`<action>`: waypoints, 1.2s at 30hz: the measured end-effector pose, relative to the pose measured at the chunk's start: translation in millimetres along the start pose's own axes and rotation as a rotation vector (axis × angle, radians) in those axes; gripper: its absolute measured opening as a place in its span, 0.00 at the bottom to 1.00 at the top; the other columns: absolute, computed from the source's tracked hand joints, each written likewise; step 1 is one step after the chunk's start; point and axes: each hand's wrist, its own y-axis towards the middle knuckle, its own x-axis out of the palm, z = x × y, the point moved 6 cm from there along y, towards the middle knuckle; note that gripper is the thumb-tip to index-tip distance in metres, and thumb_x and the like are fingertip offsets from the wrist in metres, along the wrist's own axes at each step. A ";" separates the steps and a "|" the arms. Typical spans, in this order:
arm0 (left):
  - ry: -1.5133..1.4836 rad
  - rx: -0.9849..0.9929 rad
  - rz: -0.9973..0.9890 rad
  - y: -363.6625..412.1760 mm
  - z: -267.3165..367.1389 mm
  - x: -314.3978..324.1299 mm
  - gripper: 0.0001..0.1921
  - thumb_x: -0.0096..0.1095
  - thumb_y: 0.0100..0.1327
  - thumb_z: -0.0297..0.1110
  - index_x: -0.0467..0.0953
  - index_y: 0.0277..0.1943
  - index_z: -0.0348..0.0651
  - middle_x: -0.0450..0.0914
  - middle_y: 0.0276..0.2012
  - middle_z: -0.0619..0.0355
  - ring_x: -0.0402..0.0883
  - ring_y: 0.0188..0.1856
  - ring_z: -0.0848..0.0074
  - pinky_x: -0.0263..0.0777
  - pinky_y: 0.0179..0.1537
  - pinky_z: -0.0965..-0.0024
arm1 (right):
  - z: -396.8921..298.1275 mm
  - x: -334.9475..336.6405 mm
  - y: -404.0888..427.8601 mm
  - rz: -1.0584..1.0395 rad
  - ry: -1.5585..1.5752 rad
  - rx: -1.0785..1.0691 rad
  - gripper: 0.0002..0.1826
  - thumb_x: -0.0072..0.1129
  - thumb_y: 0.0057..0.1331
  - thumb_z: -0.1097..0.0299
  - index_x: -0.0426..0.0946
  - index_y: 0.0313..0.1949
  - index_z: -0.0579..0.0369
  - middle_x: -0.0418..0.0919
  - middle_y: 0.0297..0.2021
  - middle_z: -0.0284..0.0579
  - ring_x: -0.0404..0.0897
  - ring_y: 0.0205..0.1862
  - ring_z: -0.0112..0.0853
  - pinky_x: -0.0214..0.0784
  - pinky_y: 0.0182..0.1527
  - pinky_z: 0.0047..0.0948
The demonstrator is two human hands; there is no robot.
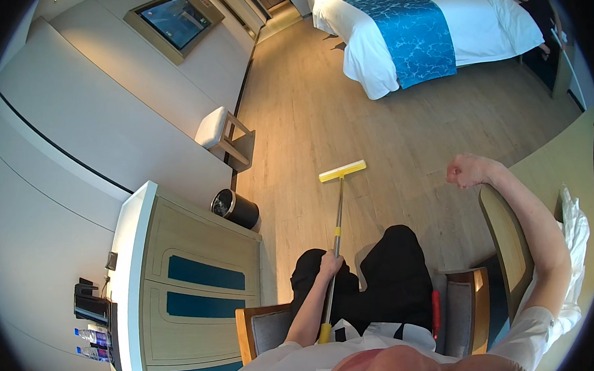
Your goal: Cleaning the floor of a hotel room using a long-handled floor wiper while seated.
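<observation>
My left hand (pixel 331 263) is closed round the metal pole of a sponge mop (pixel 342 171) with a yellow-and-white head. The head rests on the wood floor ahead of my knees, and the pole's yellow end lies against my lap. On the other side, my right hand (pixel 469 170) is curled into a loose fist above the floor, just past the rounded edge of a wooden desk (pixel 545 155); nothing shows in it. That forearm passes over the desk, beside a crumpled white cloth (pixel 574 250). I sit in an armchair (pixel 468 310) with wooden arms.
A black waste bin (pixel 234 209) and a padded stool (pixel 222 134) stand along the left wall, near a cabinet (pixel 200 273) with bottles on top. A bed (pixel 475 16) with a blue runner is ahead. Another person (pixel 539 17) is partly visible at the upper right, beside a pole.
</observation>
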 end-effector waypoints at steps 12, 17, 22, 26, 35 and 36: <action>-0.025 0.044 0.001 -51.0 42.6 -4.5 0.15 0.56 0.51 0.37 0.73 0.38 0.35 0.77 0.33 0.41 0.77 0.40 0.53 0.70 0.40 0.56 | 12.2 4.7 5.4 -0.051 0.063 0.048 0.14 0.47 0.57 0.63 0.76 0.32 0.62 0.77 0.22 0.43 0.77 0.25 0.28 0.69 0.30 0.28; -0.109 0.031 -0.074 -60.0 51.1 7.2 0.16 0.55 0.51 0.38 0.72 0.41 0.37 0.77 0.35 0.42 0.76 0.41 0.54 0.69 0.41 0.56 | 10.3 5.6 7.6 -0.042 0.077 0.039 0.14 0.48 0.57 0.63 0.76 0.31 0.63 0.77 0.21 0.43 0.77 0.24 0.27 0.69 0.29 0.27; -0.056 0.031 -0.107 -83.4 54.1 5.7 0.16 0.54 0.52 0.38 0.70 0.42 0.39 0.77 0.37 0.42 0.76 0.42 0.53 0.69 0.42 0.56 | 14.5 5.1 7.7 -0.054 0.142 0.035 0.14 0.48 0.57 0.64 0.76 0.30 0.64 0.77 0.21 0.44 0.77 0.23 0.27 0.69 0.28 0.26; 0.033 0.104 -0.174 -83.5 41.9 0.4 0.18 0.52 0.53 0.37 0.67 0.44 0.36 0.76 0.37 0.39 0.75 0.43 0.51 0.68 0.44 0.55 | 16.7 4.3 8.5 -0.056 0.165 0.054 0.15 0.48 0.58 0.63 0.75 0.31 0.64 0.76 0.20 0.43 0.76 0.23 0.27 0.68 0.29 0.27; -0.798 -0.168 -0.509 -31.3 18.7 56.2 0.15 0.46 0.62 0.31 0.59 0.49 0.33 0.74 0.31 0.51 0.77 0.26 0.73 0.74 0.25 0.72 | 17.8 11.9 6.1 -0.090 0.196 0.084 0.14 0.49 0.59 0.63 0.75 0.30 0.64 0.76 0.20 0.43 0.76 0.23 0.27 0.68 0.27 0.26; -0.834 -0.155 -0.497 -16.6 17.3 60.9 0.15 0.47 0.61 0.30 0.59 0.49 0.33 0.73 0.31 0.51 0.77 0.25 0.73 0.74 0.24 0.72 | 17.0 13.4 7.4 -0.096 0.208 0.091 0.14 0.49 0.59 0.63 0.75 0.30 0.63 0.76 0.20 0.42 0.76 0.23 0.27 0.68 0.27 0.26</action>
